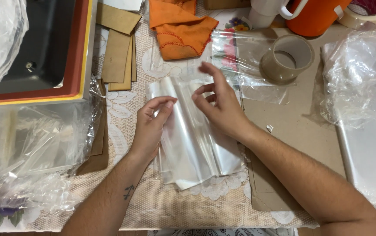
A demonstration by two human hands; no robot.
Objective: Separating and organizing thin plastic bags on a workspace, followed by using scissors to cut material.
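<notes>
A stack of clear plastic bags lies on the lace tablecloth in the middle of the head view. My left hand rests on the stack's left side, thumb and fingers pinching the top sheet near its upper edge. My right hand hovers over the stack's upper right, fingers spread and curled, with nothing visibly gripped in it.
A roll of brown tape sits on another clear bag at upper right. An orange cloth and cardboard pieces lie at the top. Crumpled plastic is at right, more bags at left, below a framed dark tray.
</notes>
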